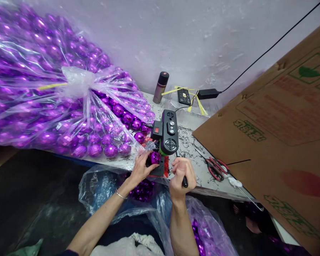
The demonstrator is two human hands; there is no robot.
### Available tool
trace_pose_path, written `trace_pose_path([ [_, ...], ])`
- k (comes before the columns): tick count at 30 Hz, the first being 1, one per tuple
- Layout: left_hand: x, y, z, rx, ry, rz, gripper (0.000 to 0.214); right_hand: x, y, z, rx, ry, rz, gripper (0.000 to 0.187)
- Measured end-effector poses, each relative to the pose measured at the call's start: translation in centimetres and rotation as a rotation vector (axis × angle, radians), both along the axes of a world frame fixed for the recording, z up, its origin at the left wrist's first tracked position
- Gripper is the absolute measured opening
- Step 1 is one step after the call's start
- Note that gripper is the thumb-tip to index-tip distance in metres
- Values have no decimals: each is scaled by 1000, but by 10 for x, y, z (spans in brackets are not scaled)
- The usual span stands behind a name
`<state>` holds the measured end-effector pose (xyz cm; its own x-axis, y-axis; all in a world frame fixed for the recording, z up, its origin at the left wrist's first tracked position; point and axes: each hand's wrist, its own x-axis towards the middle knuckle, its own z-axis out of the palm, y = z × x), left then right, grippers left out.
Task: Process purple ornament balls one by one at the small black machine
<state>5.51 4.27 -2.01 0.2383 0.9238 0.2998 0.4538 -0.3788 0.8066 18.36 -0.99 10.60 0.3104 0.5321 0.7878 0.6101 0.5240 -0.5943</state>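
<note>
At far left, tied clear bag [56,99] of purple baubles lying on tabletop [192,145]. Left hand [140,169] pinching single purple ball [154,157], seating it on base under head of small black machine [167,132]. Right hand [181,176] clenching around black lever [185,182] beside machine. Likely pressing step underway; next move calling for steady, centred ball. Ball looking glossy, faceted, violet. Red scissors [216,168] lying further right, near cardboard sheet [277,117].

Green and faint red print is showing on the cardboard sheet [277,149], perhaps characters beside a leaf emblem [308,72], but nothing is coming through sharply enough to read.
</note>
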Motion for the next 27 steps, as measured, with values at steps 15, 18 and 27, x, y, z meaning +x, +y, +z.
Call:
trace_pose_path([
  [15, 9, 1, -13, -3, -52, -8, 63, 0, -6, -15, -23, 3, 4, 31],
  [18, 9, 0, -13, 5, -45, -8, 63, -1, -8, -30, -16, 13, -13, 30],
  [27, 9, 1, -12, 6, -48, -11, 58, 1, 1, -69, 111, -52, -31, 32],
])
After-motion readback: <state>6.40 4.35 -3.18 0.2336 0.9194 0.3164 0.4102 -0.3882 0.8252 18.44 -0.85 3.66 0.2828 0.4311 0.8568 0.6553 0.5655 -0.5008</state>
